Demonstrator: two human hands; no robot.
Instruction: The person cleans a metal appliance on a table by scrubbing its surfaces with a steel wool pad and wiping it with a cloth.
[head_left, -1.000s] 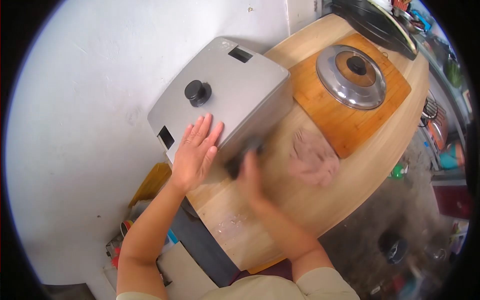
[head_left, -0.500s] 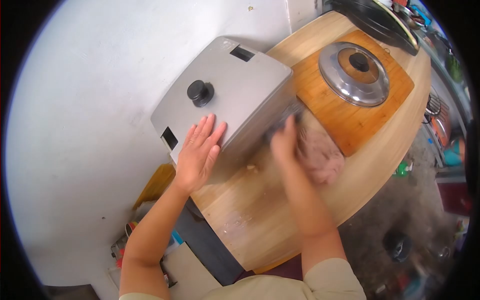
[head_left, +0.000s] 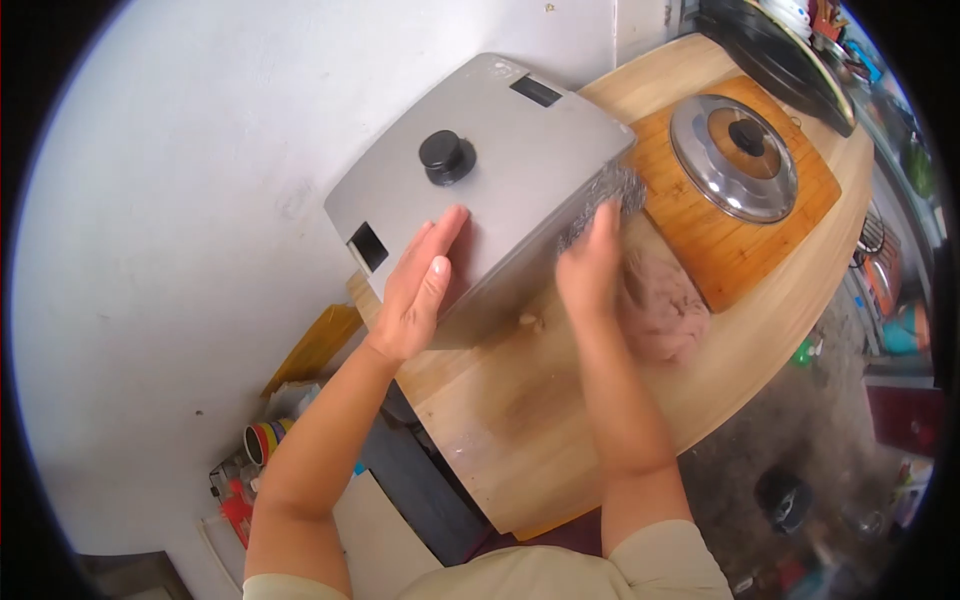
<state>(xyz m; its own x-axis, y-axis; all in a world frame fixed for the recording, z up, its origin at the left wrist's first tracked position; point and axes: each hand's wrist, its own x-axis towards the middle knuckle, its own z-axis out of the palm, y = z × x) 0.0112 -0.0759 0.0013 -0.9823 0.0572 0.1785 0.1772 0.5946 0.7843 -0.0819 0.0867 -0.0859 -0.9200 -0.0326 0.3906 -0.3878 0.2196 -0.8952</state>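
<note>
At the grey box, left hand outstretched, right hand clenched around crumpled wad

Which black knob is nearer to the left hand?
The knob on the grey box, just beyond the left hand; the other knob tops the round lid, farther away.

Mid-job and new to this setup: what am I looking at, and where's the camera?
No machine here: a person works bare-handed, and every picture comes from one head-worn camera looking forward and down. The left hand is at the top of a metal-looking grey box with a black knob. Beside the box's side, the right hand holds a crumpled shiny grey wad, material unclear. The box stands on a pale wooden table, alongside an orange-brown wooden board bearing a round silver lid with a clear centre, and a crumpled pink cloth.
</note>
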